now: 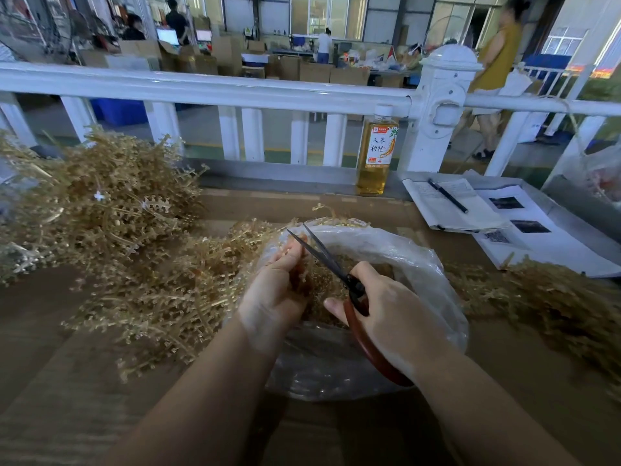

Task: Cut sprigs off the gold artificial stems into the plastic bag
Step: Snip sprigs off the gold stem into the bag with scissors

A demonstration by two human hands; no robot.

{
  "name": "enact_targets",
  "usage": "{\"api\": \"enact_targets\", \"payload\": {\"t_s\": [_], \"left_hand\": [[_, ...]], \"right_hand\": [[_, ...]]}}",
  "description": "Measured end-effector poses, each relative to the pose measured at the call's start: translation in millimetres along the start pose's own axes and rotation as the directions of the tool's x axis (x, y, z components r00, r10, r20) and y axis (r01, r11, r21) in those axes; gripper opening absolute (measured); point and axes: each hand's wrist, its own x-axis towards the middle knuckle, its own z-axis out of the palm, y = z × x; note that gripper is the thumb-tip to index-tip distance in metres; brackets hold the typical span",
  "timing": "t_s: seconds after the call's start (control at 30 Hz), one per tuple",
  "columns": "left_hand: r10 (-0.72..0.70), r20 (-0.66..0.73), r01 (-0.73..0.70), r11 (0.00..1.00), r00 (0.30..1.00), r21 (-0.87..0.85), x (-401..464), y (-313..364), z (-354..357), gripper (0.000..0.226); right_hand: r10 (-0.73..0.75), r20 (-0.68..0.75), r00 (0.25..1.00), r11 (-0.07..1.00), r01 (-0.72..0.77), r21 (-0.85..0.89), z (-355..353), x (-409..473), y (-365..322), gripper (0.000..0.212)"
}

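Note:
My left hand grips a gold artificial stem over the mouth of the clear plastic bag. My right hand holds red-handled scissors, whose dark blades are parted and point up toward the left hand's fingertips. Cut gold sprigs lie inside the bag. A big heap of gold stems covers the table to the left, and a smaller heap lies to the right.
A bottle of amber drink stands at the table's far edge by a white railing. A notebook with a pen and printed sheets lie at the right. People stand beyond the railing.

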Motion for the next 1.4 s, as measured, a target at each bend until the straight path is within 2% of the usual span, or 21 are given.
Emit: {"api": "enact_targets", "payload": {"t_s": [0.43, 0.6, 0.87, 1.0, 1.2, 1.4], "left_hand": [[-0.029, -0.014, 0.029, 0.999, 0.999, 0.043, 4.1, -2.0, -2.6, 0.017], [-0.021, 0.071, 0.017, 0.998, 0.997, 0.057, 4.4, -3.0, -4.1, 0.013], [-0.026, 0.093, 0.015, 0.993, 0.995, 0.113, 3.8, -2.4, -5.7, 0.019], [-0.017, 0.099, 0.004, 0.992, 0.995, 0.13, 2.8, -2.9, -5.0, 0.021], [0.053, 0.067, -0.062, 0.989, 0.996, 0.137, 1.6, -6.7, -2.3, 0.01], [0.019, 0.105, -0.033, 0.991, 0.994, 0.127, 2.2, -6.8, -1.9, 0.03]], "right_hand": [[-0.061, -0.034, 0.998, 0.995, 0.058, -0.079, -4.0, -0.1, -2.7, 0.038], [-0.065, -0.08, 0.995, 0.995, 0.059, -0.078, -2.1, -1.9, -1.8, 0.04], [-0.062, -0.107, 0.992, 0.995, 0.052, -0.089, 3.2, -3.0, -0.3, 0.041], [-0.053, -0.103, 0.993, 0.997, 0.046, -0.066, 4.7, -4.2, 0.7, 0.04], [-0.055, -0.083, 0.995, 0.998, 0.052, -0.034, 1.9, -6.5, 1.8, 0.038], [-0.012, -0.086, 0.996, 0.996, 0.02, 0.091, 0.1, -7.0, -0.2, 0.036]]}}
